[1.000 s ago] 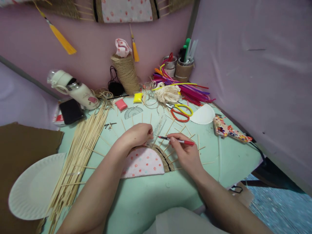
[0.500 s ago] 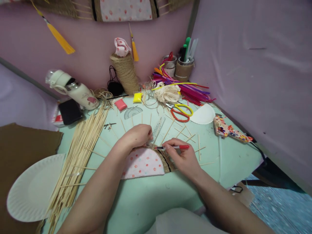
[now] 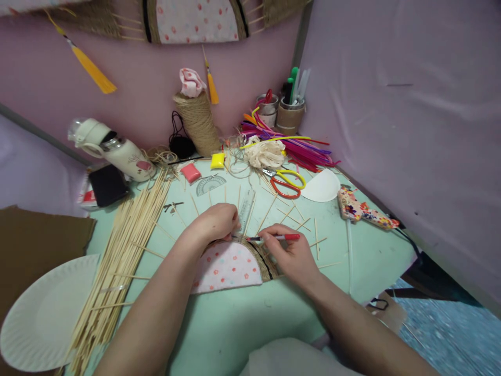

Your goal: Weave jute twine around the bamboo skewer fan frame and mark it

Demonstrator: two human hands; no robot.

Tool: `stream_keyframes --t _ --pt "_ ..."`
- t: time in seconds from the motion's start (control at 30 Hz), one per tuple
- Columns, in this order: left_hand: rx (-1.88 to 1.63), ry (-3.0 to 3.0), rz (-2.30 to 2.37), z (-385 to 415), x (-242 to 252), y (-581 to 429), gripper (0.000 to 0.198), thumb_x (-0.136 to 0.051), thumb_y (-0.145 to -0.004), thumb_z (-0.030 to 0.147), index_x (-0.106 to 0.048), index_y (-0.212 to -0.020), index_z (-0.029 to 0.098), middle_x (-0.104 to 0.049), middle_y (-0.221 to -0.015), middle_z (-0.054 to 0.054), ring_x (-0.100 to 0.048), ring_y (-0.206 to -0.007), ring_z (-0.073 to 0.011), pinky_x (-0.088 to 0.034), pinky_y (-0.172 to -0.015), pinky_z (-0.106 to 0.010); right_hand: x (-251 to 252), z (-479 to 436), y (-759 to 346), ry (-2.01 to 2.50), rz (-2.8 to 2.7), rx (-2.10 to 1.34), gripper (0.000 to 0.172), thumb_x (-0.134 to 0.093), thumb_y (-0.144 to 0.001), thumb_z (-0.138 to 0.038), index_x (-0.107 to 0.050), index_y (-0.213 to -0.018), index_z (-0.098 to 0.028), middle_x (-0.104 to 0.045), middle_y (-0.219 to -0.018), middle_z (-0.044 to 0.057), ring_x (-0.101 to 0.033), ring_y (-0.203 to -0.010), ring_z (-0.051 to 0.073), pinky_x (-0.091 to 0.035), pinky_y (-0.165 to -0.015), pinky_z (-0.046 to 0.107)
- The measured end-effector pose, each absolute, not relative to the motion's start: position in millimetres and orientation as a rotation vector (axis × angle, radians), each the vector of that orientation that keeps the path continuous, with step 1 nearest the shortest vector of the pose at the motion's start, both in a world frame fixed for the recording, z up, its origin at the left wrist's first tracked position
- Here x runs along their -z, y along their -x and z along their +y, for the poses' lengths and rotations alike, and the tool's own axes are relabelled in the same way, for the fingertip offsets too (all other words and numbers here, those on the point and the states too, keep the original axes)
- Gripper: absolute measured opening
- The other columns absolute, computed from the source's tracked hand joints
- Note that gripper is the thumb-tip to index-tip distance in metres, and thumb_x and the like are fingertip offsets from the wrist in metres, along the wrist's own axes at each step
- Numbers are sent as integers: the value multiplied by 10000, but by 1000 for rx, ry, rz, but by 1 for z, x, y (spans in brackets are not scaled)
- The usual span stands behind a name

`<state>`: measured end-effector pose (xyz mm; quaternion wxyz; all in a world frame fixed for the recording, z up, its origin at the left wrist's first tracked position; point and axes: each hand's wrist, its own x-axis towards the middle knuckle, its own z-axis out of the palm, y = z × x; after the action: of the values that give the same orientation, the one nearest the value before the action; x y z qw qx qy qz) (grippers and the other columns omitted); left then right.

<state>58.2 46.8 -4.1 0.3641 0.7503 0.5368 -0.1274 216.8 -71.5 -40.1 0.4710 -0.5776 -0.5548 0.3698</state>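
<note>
A half-round craft [image 3: 229, 266] lies flat on the table before me, with white floral cloth in the middle and a rim of twine crossed by a black band. Thin wooden sticks [image 3: 268, 213] fan outward from it. My right hand [image 3: 287, 250] pinches a red pen [image 3: 287, 237], its tip at the top of the twine rim. Beside that tip, my left hand [image 3: 223, 222] rests on the rim with its fingers curled in; what they grip is hidden. A clear ruler [image 3: 246, 206] lies just beyond, among the sticks.
A bundle of sticks [image 3: 133, 235] and a paper plate [image 3: 43, 318] lie to the left. Behind stand a bottle [image 3: 125, 154] and a twine spool [image 3: 198, 122]. Scissors [image 3: 287, 185], pipe cleaners [image 3: 301, 151] and a floral-patterned glue gun [image 3: 358, 206] lie to the right.
The whole view has shifted slightly, so most things sit a little lower and further left. Both hands keep nearly the same place at the rim, and the pen stays in my right hand.
</note>
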Motion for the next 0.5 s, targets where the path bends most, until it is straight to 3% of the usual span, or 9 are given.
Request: stream_keyframes --t 0.5 --pt "328 -1922 1376 48 7 -57 95 -478 -649 213 -566 -641 179 -636 -576 -63 -603 -510 -180 -419 -498 -258 25 -43 -226 1524 -1294 -719 239 -509 -850 -340 -674 -792 -177 -672 -719 23 -601 -650 153 -448 -623 247"
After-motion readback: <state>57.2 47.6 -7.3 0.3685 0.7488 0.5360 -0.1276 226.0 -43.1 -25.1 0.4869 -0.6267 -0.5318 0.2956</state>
